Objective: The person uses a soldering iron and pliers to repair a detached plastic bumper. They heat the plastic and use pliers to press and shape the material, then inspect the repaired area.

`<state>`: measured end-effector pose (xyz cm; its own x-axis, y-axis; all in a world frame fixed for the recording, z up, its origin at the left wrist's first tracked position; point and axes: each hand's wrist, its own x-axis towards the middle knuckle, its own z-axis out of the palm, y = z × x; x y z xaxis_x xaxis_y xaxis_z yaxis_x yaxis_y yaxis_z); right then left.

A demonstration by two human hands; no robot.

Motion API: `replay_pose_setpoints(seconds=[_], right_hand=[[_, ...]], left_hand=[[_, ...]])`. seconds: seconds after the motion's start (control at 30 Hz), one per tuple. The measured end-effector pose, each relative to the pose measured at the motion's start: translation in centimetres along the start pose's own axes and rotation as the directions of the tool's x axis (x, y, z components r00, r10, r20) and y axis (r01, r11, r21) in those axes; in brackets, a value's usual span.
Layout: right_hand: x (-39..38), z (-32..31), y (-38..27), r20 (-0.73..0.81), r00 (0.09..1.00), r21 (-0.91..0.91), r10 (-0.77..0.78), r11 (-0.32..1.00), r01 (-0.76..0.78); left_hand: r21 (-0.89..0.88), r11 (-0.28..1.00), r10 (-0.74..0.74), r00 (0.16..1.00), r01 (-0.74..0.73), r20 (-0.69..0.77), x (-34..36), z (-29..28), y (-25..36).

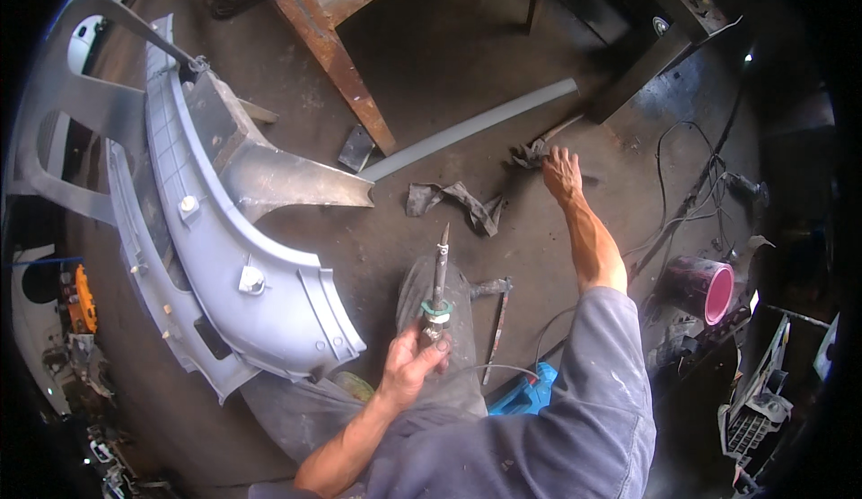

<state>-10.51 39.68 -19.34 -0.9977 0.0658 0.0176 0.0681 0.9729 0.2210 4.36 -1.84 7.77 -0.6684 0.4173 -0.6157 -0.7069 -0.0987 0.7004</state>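
Observation:
My left hand point(416, 360) grips a soldering iron point(439, 270) by its handle, tip pointing upward, with a green ring near the grip and a cord running off to the right. My right hand point(560, 165) is stretched forward to some dark crumpled scraps point(528, 156) on the floor, its fingers curled at their edge; what they hold is hidden. A crumpled grey strip point(453, 201) lies between my hands. To my left, a curved pale grey plastic panel point(233, 238), like a bumper, rests with other bare panels and a metal piece point(292, 180).
A long grey strip point(476, 126) lies across the floor near a rusty metal frame point(341, 72). At the right are a pink-lined bucket point(700, 288), loose cables and broken parts point(754, 391). A blue tool point(525, 391) sits by my right sleeve. An orange object point(83, 306) is at far left.

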Motion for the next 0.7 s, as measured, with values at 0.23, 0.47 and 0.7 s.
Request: replay_pose_setpoints(seconds=[0.23,0.47,0.7], right_hand=[[-9.7,-10.7,-1.2,0.003,0.864,0.752,0.504,0.568,-0.333],[-25.1,-30.1,1.3,0.073,0.846,0.995,0.528,-0.100,-0.023],[-29.0,-33.3,-7.2,0.049,0.788,0.856,0.613,-0.433,0.283]], left_hand=[[0.058,0.995,0.082,0.994,-0.086,0.071,-1.3,0.7,0.4],[0.149,0.933,0.293,0.933,-0.327,0.208,-2.4,2.7,1.3],[0.149,0.919,0.298,0.890,-0.365,0.344,-3.8,9.4,-3.5]])
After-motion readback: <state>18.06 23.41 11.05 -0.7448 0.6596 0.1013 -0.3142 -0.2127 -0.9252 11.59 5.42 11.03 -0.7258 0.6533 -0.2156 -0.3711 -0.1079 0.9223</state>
